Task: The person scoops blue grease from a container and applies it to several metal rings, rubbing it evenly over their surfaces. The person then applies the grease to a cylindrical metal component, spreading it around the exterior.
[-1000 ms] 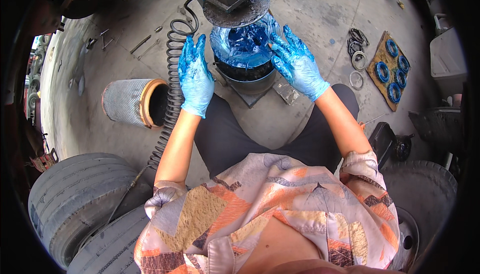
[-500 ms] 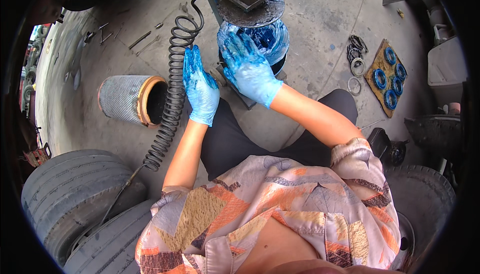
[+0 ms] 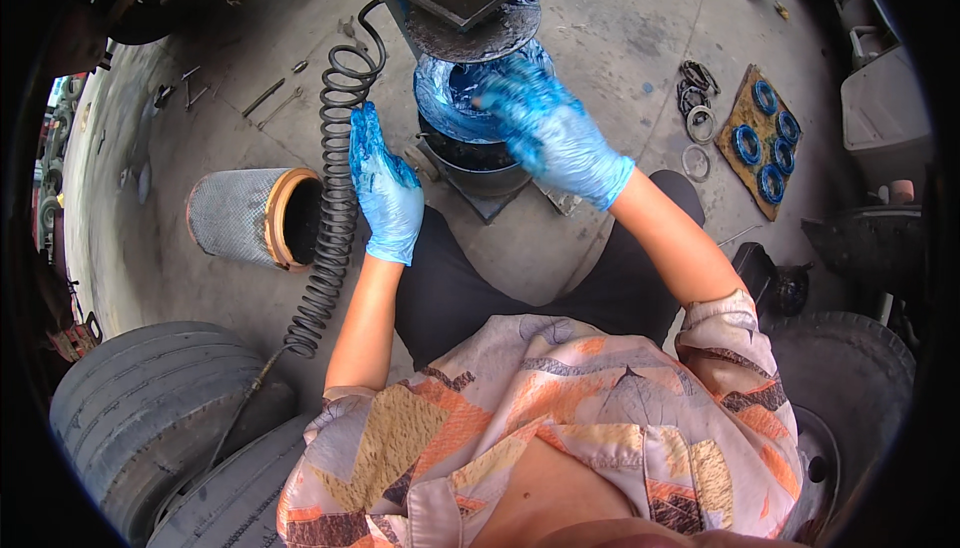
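Note:
My left hand (image 3: 380, 183) wears a light blue glove smeared with dark blue grease. Its fingers stretch upward beside the coiled black hose (image 3: 338, 168), and nothing is in it. My right hand (image 3: 555, 128), gloved and greasy too, is over the right side of a round dark bucket (image 3: 480, 155). Motion blurs its fingers, but they look extended, with no object seen in them. Blue grease (image 3: 445, 108) coats the bucket's upper part and inside. Directly above the bucket, a round dark metal plate (image 3: 478, 40) hides part of the opening.
A cylindrical mesh filter (image 3: 235, 216) lies to the left. Large tyres (image 3: 150, 388) flank me. Several blue-greased rings lie on a brown board (image 3: 752, 108) at right, near loose metal rings (image 3: 697, 161). Tools, including a rod (image 3: 263, 98), lie on the concrete floor at far left.
My right hand has swung right, away from the left hand, uncovering the bucket's front and left side. My left hand stays upright with fingers stretched. The whole view has shifted slightly.

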